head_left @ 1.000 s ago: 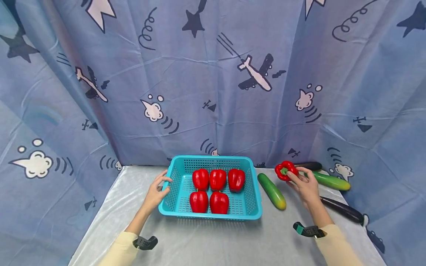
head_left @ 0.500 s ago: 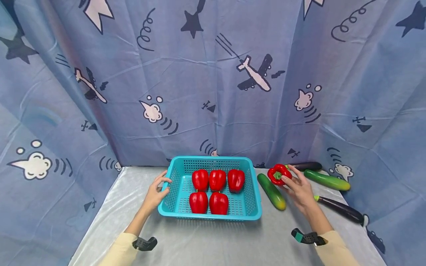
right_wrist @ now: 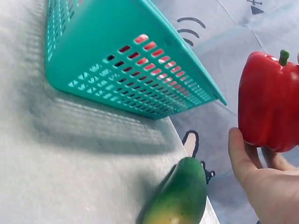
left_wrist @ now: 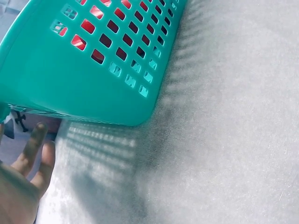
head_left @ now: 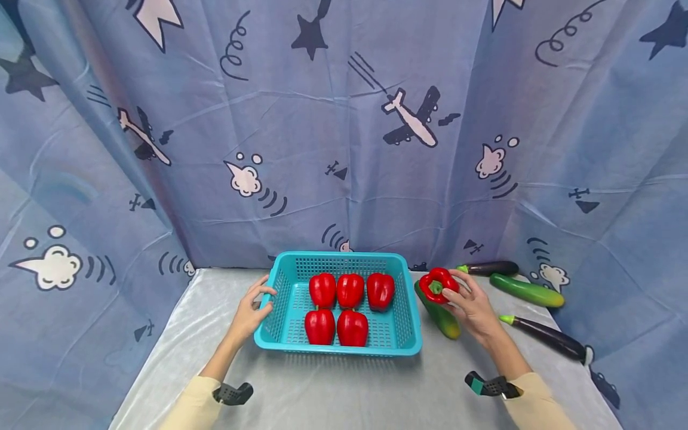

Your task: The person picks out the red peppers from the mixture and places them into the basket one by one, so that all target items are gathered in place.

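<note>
My right hand [head_left: 473, 307] holds a red bell pepper [head_left: 436, 285] by its side, its green stem turned toward me. In the head view the pepper overlaps the upper end of a green cucumber [head_left: 447, 322]; the right wrist view shows this pepper [right_wrist: 268, 100] raised, with fingers [right_wrist: 240, 156] under and beside it. To the left stands a turquoise plastic basket [head_left: 338, 351] with several red bell peppers [head_left: 352, 327] inside. My left hand [head_left: 249, 312] is at the basket's left rim, fingers spread and loosely bent, fingertips overlapping the rim.
Right of my right hand lie two eggplants, one at the back [head_left: 491, 268] and one nearer [head_left: 548, 339], with another cucumber [head_left: 529, 291] between them. A blue printed curtain [head_left: 344, 149] hangs behind the pale cloth-covered table [head_left: 344, 394].
My right hand has moved left with the bell pepper, from near the back eggplant to over the cucumber beside the basket. My left hand stays at the basket's rim.
</note>
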The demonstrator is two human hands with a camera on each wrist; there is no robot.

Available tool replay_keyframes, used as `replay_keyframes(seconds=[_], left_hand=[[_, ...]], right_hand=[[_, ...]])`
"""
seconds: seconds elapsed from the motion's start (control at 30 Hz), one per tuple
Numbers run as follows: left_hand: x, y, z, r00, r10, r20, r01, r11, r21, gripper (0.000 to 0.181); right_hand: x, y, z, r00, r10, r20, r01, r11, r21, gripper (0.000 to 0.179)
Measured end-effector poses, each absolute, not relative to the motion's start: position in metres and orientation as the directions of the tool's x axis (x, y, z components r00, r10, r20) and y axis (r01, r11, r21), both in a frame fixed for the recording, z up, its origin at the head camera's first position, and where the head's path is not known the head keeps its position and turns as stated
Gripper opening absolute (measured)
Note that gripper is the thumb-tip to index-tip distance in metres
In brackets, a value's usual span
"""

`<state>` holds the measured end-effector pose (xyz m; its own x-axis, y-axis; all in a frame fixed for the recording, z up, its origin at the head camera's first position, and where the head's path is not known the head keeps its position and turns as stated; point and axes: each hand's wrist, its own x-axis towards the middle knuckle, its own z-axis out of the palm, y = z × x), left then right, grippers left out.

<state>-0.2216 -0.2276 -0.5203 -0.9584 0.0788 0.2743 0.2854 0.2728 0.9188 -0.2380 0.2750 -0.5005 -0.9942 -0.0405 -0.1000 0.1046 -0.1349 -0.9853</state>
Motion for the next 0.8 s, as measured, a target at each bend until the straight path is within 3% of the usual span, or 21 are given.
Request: replay_keyframes(seconds=[0.3,0.47,0.8], left_hand=[[-0.238,-0.237,-0.555,-0.959,0.074,0.272,0.282,0.292,0.914,0.024],[-0.238,-0.236,-0.552,-0.962,0.067,0.264,0.271,0.304,0.913,0.024],[-0.238,-0.237,-0.552,-0.956,0.068,0.284,0.291,0.310,0.905,0.023]], right_hand=[[-0.233,0.265,-0.500,-0.988,-0.153,0.007,0.002,-0.057,-0.998,0.068],[-0.230,0.260,-0.498,-0.986,-0.167,0.026,-0.031,0.027,-0.999,0.069],[-0.226,0.259,-0.495,-0.975,-0.221,0.026,-0.038,0.051,-0.998,0.071]])
